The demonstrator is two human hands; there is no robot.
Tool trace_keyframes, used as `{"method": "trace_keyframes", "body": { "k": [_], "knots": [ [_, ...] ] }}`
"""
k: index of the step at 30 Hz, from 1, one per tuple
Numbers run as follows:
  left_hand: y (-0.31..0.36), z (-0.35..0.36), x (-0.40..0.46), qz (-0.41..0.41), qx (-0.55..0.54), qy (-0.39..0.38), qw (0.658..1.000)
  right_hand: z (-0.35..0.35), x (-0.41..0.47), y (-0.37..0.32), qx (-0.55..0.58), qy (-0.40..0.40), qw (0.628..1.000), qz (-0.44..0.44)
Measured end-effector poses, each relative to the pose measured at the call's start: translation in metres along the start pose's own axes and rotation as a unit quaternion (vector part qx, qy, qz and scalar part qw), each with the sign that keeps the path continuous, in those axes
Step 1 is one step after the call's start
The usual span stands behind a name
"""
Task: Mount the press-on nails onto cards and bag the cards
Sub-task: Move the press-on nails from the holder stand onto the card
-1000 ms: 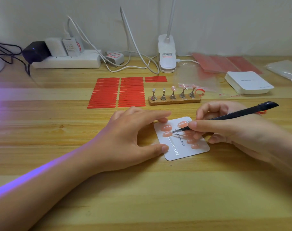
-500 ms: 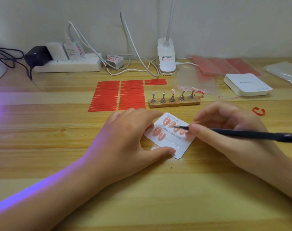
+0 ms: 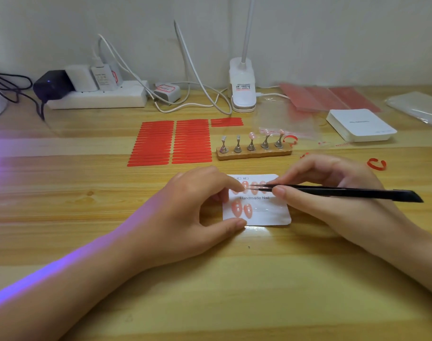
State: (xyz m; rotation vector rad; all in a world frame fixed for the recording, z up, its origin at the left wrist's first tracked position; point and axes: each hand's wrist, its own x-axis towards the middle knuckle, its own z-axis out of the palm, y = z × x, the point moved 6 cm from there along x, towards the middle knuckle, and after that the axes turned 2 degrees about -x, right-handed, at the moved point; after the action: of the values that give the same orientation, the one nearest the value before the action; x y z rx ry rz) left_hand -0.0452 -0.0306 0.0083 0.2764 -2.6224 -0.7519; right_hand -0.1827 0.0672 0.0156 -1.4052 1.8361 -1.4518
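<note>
A white card [image 3: 271, 212] printed "Handmade Nail" lies flat on the wooden table, with several pink press-on nails [image 3: 254, 187] stuck in a top row and two more [image 3: 242, 208] lower left. My left hand [image 3: 185, 215] holds the card's left edge, forefinger on the top row and thumb at the bottom edge. My right hand [image 3: 333, 193] pinches black tweezers [image 3: 345, 193], whose tip touches a nail at the right of the top row. A wooden stand [image 3: 253, 153] behind the card carries metal holders; three bear pink nails.
Red adhesive strips [image 3: 170, 142] lie in columns behind my left hand. Clear bags [image 3: 291, 124], red sheets [image 3: 328, 98] and a white card stack [image 3: 360, 124] sit at back right. A power strip [image 3: 96, 97] with chargers and a clip lamp [image 3: 242, 87] line the wall. Red backing scraps [image 3: 376, 164] lie right.
The card has turned from slanted to square with the table edge under my left hand. My right hand swung the tweezers until they lie nearly level, tip on the top row.
</note>
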Motion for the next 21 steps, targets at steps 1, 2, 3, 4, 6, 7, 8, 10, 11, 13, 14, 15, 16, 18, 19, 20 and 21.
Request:
{"method": "trace_keyframes", "body": {
  "k": [1,2,3,4,6,7,8,10,11,13,14,15,16,18,19,20,21],
  "knots": [
    [-0.0005,0.0000,0.0002,-0.004,-0.006,0.000,1.000,0.0003,-0.0008,-0.0009,0.000,-0.004,1.000,-0.003],
    [-0.0007,0.0000,0.0005,-0.008,-0.012,0.001,1.000,0.0006,-0.0017,-0.0011,0.003,-0.010,1.000,-0.005],
    [-0.0008,-0.0002,0.0007,-0.011,-0.016,0.002,1.000,0.0014,-0.0025,-0.0018,0.004,-0.019,1.000,-0.006],
    [-0.0008,-0.0005,0.0008,-0.012,-0.018,0.004,1.000,0.0028,-0.0029,-0.0024,0.000,-0.030,1.000,-0.009],
    [-0.0004,-0.0008,0.0008,-0.013,-0.020,0.007,1.000,0.0045,-0.0035,-0.0028,-0.007,-0.049,0.999,-0.016],
    [-0.0006,-0.0009,0.0008,-0.014,-0.021,0.007,1.000,0.0049,-0.0033,-0.0030,-0.009,-0.055,0.998,-0.019],
    [-0.0006,-0.0009,0.0007,-0.014,-0.022,0.008,1.000,0.0049,-0.0031,-0.0032,-0.009,-0.058,0.998,-0.023],
    [-0.0009,-0.0011,0.0008,-0.016,-0.027,0.009,0.999,0.0057,-0.0030,-0.0033,-0.002,-0.062,0.998,-0.030],
    [-0.0011,-0.0011,0.0009,-0.017,-0.030,0.008,0.999,0.0063,-0.0032,-0.0042,0.004,-0.063,0.997,-0.033],
    [-0.0014,-0.0010,0.0011,-0.019,-0.033,0.007,0.999,0.0073,-0.0039,-0.0039,0.010,-0.069,0.997,-0.038],
    [-0.0015,-0.0009,0.0011,-0.020,-0.035,0.006,0.999,0.0070,-0.0044,-0.0025,0.008,-0.071,0.997,-0.041],
    [-0.0017,-0.0009,0.0012,-0.021,-0.036,0.006,0.999,0.0068,-0.0048,-0.0017,0.005,-0.074,0.996,-0.041],
    [-0.0018,-0.0009,0.0012,-0.022,-0.036,0.005,0.999,0.0070,-0.0054,-0.0005,0.004,-0.078,0.996,-0.042],
    [-0.0015,-0.0006,0.0016,-0.021,-0.038,0.005,0.999,0.0077,-0.0066,-0.0006,-0.004,-0.084,0.995,-0.056],
    [-0.0014,-0.0005,0.0017,-0.021,-0.039,0.005,0.999,0.0081,-0.0070,-0.0022,-0.015,-0.082,0.994,-0.068],
    [-0.0013,-0.0005,0.0017,-0.021,-0.039,0.005,0.999,0.0088,-0.0074,-0.0042,-0.023,-0.080,0.993,-0.080],
    [-0.0012,-0.0005,0.0019,-0.021,-0.040,0.006,0.999,0.0087,-0.0081,-0.0061,-0.027,-0.078,0.993,-0.090]
  ]
}}
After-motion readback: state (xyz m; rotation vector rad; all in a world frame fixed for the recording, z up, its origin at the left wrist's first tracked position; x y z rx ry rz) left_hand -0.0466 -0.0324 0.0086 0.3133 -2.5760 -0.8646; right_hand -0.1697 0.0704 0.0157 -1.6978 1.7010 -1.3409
